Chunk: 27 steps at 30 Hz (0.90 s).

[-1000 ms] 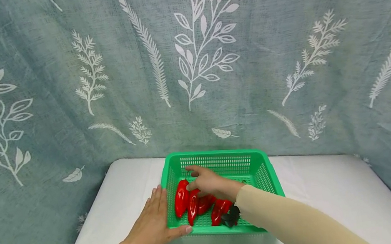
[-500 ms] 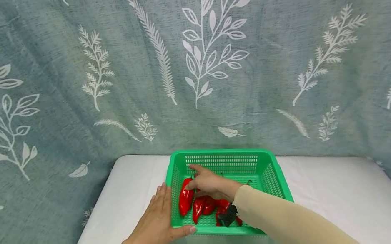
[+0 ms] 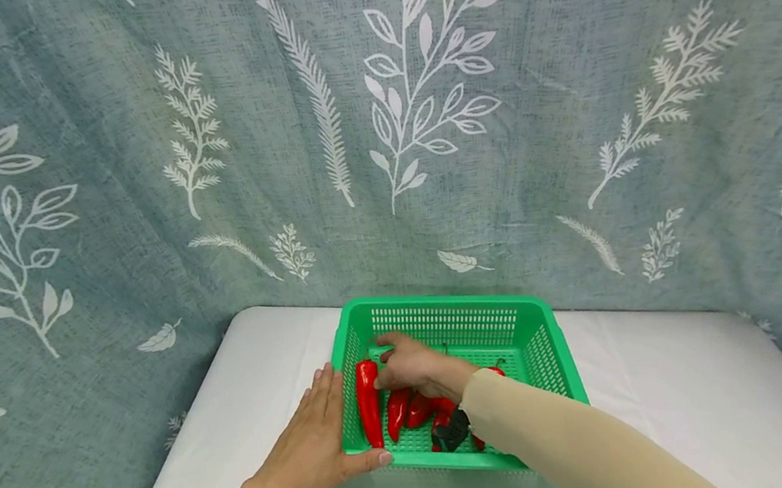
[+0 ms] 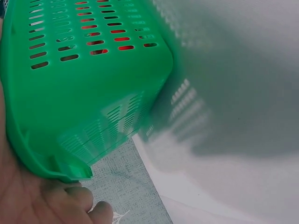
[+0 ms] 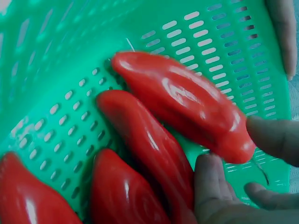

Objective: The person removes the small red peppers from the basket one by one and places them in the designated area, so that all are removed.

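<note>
A green perforated plastic basket (image 3: pixel 444 297) holds several glossy red peppers (image 3: pixel 399 416). My left hand (image 3: pixel 303 443) lies along its near left corner, fingers straight against the left side and thumb on the front rim. In the left wrist view the basket wall (image 4: pixel 93 93) leans into the palm. Inside the basket, my right hand (image 3: pixel 417 365) pinches the stem end of the leftmost red pepper (image 3: pixel 369 403) between thumb and finger. The right wrist view shows this pepper (image 5: pixel 182 100) lying by the basket's side wall, its thin stem pointing away from the other peppers.
The basket stands on a white-covered table (image 3: pixel 653 373). Behind and at the sides hangs a grey-green curtain (image 3: pixel 342 116) with white leaf prints. My right forearm sleeve (image 3: pixel 564 437) crosses the basket's front right corner, hiding part of its contents.
The leftmost pepper has turned from slanting to nearly in line with the basket's left side, its tip now closer to the front rim. My right fingers have curled in; the left hand stays put.
</note>
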Each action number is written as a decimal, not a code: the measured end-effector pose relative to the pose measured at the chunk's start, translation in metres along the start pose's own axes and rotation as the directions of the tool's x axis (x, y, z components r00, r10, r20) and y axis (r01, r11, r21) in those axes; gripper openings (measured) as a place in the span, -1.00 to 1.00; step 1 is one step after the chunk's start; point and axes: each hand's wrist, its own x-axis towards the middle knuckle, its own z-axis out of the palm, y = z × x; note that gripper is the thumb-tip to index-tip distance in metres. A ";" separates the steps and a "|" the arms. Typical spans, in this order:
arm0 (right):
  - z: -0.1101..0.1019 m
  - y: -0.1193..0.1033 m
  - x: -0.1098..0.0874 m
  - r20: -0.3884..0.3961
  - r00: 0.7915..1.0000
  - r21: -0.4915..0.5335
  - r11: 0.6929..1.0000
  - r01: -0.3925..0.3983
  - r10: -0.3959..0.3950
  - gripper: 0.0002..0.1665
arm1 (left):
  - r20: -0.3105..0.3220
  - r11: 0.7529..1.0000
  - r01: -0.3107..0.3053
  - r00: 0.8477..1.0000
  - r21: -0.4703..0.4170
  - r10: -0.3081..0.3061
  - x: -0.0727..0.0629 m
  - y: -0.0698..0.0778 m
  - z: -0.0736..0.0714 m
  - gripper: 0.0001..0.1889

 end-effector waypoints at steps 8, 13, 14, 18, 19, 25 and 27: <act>0.001 0.001 -0.003 0.108 0.994 -0.067 0.998 0.017 -0.010 0.00 | 0.004 1.000 0.002 1.000 0.003 -0.002 0.000 -0.001 0.002 0.42; 0.001 -0.001 -0.008 0.196 0.980 -0.115 0.992 0.043 -0.020 -0.04 | 0.016 1.000 0.003 1.000 0.003 -0.003 -0.001 0.000 0.000 0.42; 0.001 -0.002 -0.008 0.209 0.978 -0.131 0.990 0.056 -0.028 -0.06 | 0.017 1.000 0.003 1.000 -0.001 -0.003 -0.001 0.000 -0.001 0.42; 0.002 -0.004 -0.012 0.252 0.966 -0.217 0.969 0.116 -0.059 -0.17 | 0.020 1.000 0.008 1.000 -0.011 -0.007 -0.001 0.000 -0.002 0.42; 0.003 -0.004 -0.013 0.261 0.963 -0.224 0.966 0.126 -0.065 -0.20 | 0.019 1.000 0.007 1.000 -0.010 -0.007 -0.001 0.000 -0.001 0.42; 0.001 -0.003 -0.016 0.292 0.952 -0.178 0.973 0.147 -0.090 -0.44 | 0.018 1.000 0.008 1.000 -0.007 -0.008 -0.001 0.001 -0.001 0.42; 0.000 -0.002 -0.016 0.290 0.952 -0.125 0.982 0.143 -0.102 -0.47 | 0.015 1.000 0.014 1.000 -0.010 -0.014 -0.001 0.001 -0.001 0.42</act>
